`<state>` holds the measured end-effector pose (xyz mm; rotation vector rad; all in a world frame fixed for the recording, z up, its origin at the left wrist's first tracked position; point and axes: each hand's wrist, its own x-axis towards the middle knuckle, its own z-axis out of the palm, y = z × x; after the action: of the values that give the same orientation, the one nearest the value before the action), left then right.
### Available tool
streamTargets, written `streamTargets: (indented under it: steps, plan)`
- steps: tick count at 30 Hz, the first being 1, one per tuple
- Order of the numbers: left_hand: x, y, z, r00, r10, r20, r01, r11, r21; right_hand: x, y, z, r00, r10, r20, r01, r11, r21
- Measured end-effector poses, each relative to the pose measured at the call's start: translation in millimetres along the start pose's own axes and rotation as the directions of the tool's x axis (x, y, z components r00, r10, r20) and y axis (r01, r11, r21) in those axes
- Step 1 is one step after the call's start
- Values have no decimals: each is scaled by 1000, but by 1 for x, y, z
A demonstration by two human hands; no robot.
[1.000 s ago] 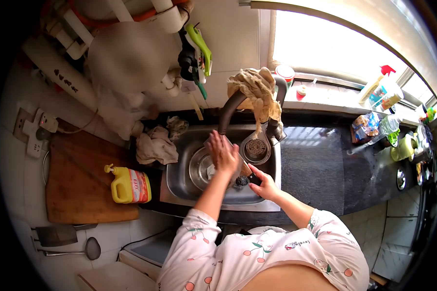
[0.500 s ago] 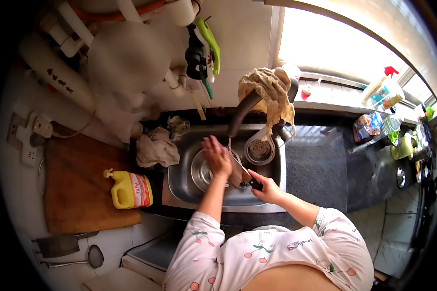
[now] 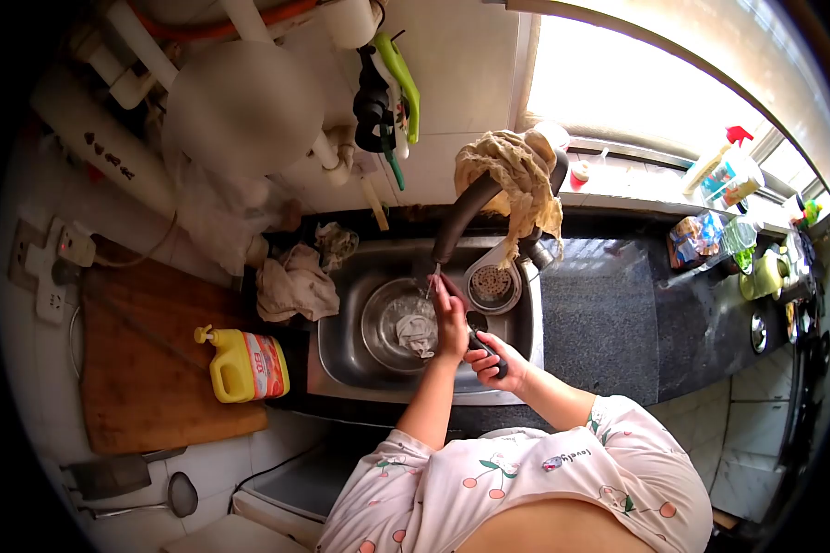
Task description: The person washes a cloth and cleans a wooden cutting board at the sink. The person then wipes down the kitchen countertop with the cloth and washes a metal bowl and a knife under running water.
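Observation:
My right hand (image 3: 502, 361) is closed around the black handle (image 3: 489, 348) of a broad-bladed knife over the sink (image 3: 346, 361). The blade is seen nearly edge-on and mostly hidden behind my left hand (image 3: 449, 323), whose stretched fingers lie along it. Both are under the dark curved faucet (image 3: 459, 219), where a thin stream of water runs. A round metal basin (image 3: 374, 324) in the sink holds water and a crumpled whitish cloth (image 3: 417, 334). Behind my hands, a strainer (image 3: 493, 284) sits in the sink's back right corner.
A tan rag (image 3: 516, 180) hangs over the faucet. Left of the sink are a crumpled cloth (image 3: 295, 284), a yellow jug (image 3: 247, 366) and a wooden board (image 3: 148, 387). Bottles and packages (image 3: 696, 241) line the dark counter (image 3: 599, 313) at right.
The knife has turned from showing its broad face to nearly edge-on. My left hand has moved right, close to my right hand, uncovering the basin and the cloth in it.

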<state>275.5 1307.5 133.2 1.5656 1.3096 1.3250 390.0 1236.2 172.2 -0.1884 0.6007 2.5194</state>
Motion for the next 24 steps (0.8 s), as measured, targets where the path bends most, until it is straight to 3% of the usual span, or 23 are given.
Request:
streamTargets:
  steps: [1, 3, 6, 7, 10, 11, 13, 14, 17, 18, 19, 22, 24]
  plan:
    - [2, -1, 2, 999, 51, 5, -51, 989, 139, -1, 1, -5, 999, 41, -32, -42, 999, -17]
    - [16, -13, 1, 1000, 22, -13, -17, 959, 283, -3, 6, -7, 989, 147, 26, -147, 989, -12]
    - [47, -27, -18, 996, -64, -59, 86, 845, 528, -14, 19, -5, 981, 191, -24, -191, 982, 3]
    - [57, -44, -25, 985, -89, -150, 153, 857, 493, -17, 24, -7, 982, 177, -59, -177, 984, 5]
    - [60, -46, -47, 899, -388, -205, 438, 777, 452, -23, 30, 1, 983, 181, -20, -182, 979, -95]
    - [47, -47, -31, 952, -193, -239, 289, 827, 483, -21, 25, -2, 983, 172, -68, -176, 983, -52]
    - [20, -33, -3, 995, 32, -92, 20, 857, 515, -16, 12, -8, 977, 159, -139, -158, 987, 17]
    - [20, -28, -2, 1000, -5, -12, 9, 917, 398, -16, 9, -9, 974, 153, -165, -149, 988, 40]
    - [41, -63, -20, 952, -232, -198, 302, 815, 494, -22, 19, 2, 973, 158, -169, -183, 972, -145]
    - [46, -43, -32, 887, -387, -251, 461, 761, 456, -23, 24, 8, 972, 155, -176, -189, 963, -193]
    - [45, -38, -31, 864, -433, -257, 502, 705, 501, -23, 21, 8, 972, 153, -178, -182, 970, -159]
    - [19, -23, -10, 998, -57, 24, 41, 905, 424, -11, 7, -4, 974, 170, -151, -175, 984, -22]
    - [29, -49, -10, 996, -54, -69, 76, 922, 379, -13, 7, 3, 968, 181, -172, -195, 978, -67]
